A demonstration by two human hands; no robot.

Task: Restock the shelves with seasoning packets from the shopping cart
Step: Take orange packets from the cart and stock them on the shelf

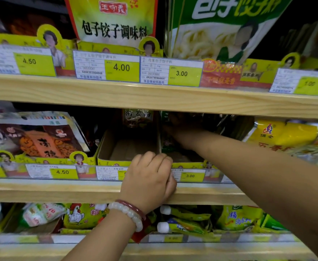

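Observation:
My right hand (179,127) reaches deep into the dark of the middle shelf, against a stack of dark green seasoning packets (166,143); shadow hides its fingers, so any hold is unclear. My left hand (148,178), with two bracelets on the wrist, curls its fingers over the front lip of an open cardboard tray (105,146), thumb on the wooden shelf edge (60,191). That tray is nearly bare, with one brownish packet (137,117) standing at its back. No shopping cart is in view.
Orange-brown packets (41,140) fill the left of the middle shelf and yellow packets (282,134) the right. Large dumpling-seasoning bags (115,19) stand on the upper shelf. Chicken-print packets (79,215) lie on the lower shelf. Price tags line every rail.

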